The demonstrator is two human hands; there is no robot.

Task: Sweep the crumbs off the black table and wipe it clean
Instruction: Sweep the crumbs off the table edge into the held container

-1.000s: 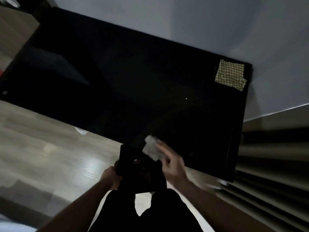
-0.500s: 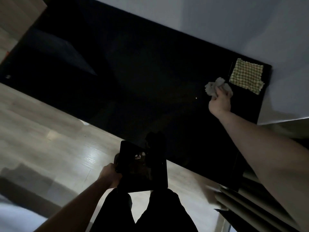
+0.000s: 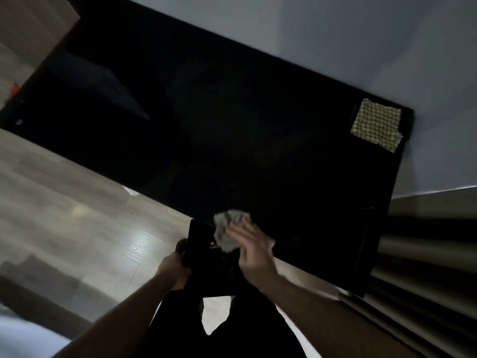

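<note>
The black table [image 3: 232, 130] fills the middle of the dim view, its near edge running down to the right. My right hand [image 3: 254, 250] holds a crumpled pale rag [image 3: 227, 229] at that near edge, blurred by motion, over a black flat tray [image 3: 200, 236]. My left hand [image 3: 174, 271] grips the tray's left side and keeps it just below the table edge. A few pale crumbs [image 3: 213, 246] show on the tray beside the rag. No crumbs are visible on the dark tabletop.
A green checked cloth [image 3: 375, 124] lies at the table's far right corner against the grey wall [image 3: 335, 34]. Pale wood floor [image 3: 77, 215] lies to the left. Striped curtains or slats [image 3: 426, 267] stand to the right. My dark-trousered legs [image 3: 227, 329] are below the tray.
Half a second ago my right hand held the rag far out by the checked cloth; it has swept back to the near edge over the tray. The left hand kept the tray in place.
</note>
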